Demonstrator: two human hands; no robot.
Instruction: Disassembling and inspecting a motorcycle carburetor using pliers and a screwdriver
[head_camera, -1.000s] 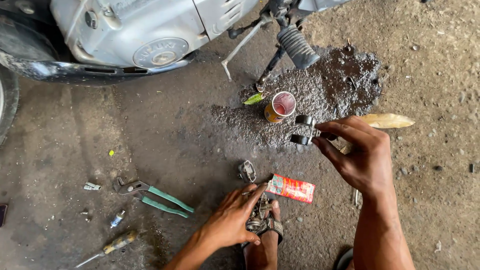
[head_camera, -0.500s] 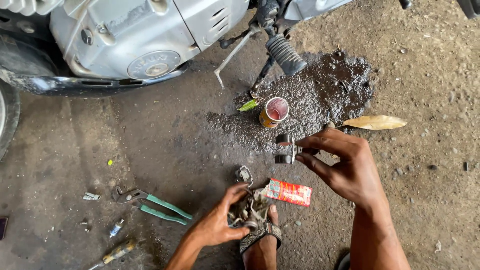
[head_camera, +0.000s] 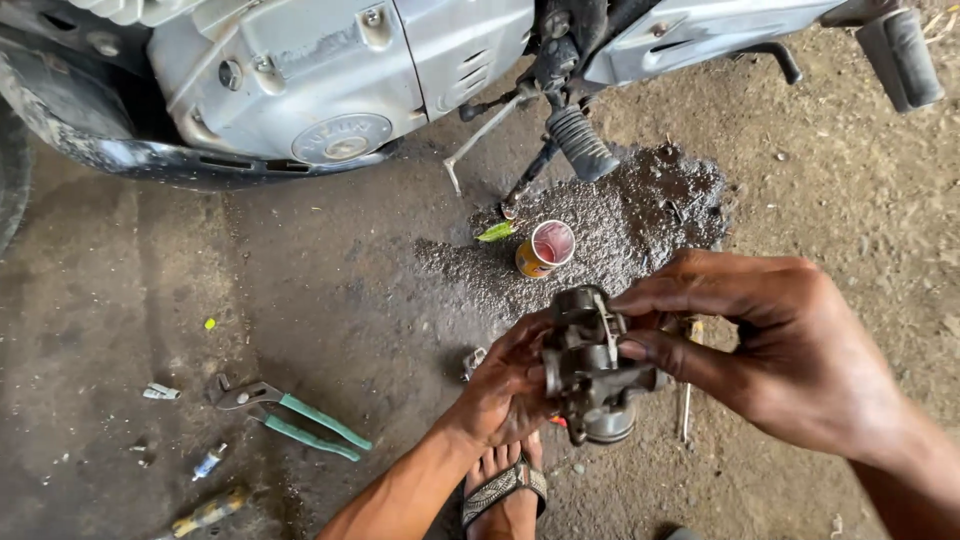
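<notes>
Item 1: grey metal carburetor (head_camera: 592, 365), held above the ground at 5 o'clock from the small cup (head_camera: 545, 248). You are gripping it with both hands: left hand (head_camera: 505, 385) cupping its side, right hand (head_camera: 770, 345) pinching the top. Likely heavy, rigid, oily; you are best holding the body, not the protruding fittings. Green-handled pliers (head_camera: 290, 415) lying at 9 o'clock.

Two hands (head_camera: 505, 385) (head_camera: 775, 345), one carburetor (head_camera: 590, 365), one cup (head_camera: 547, 248), one pair of pliers (head_camera: 290, 415), one screwdriver (head_camera: 205, 513)
</notes>
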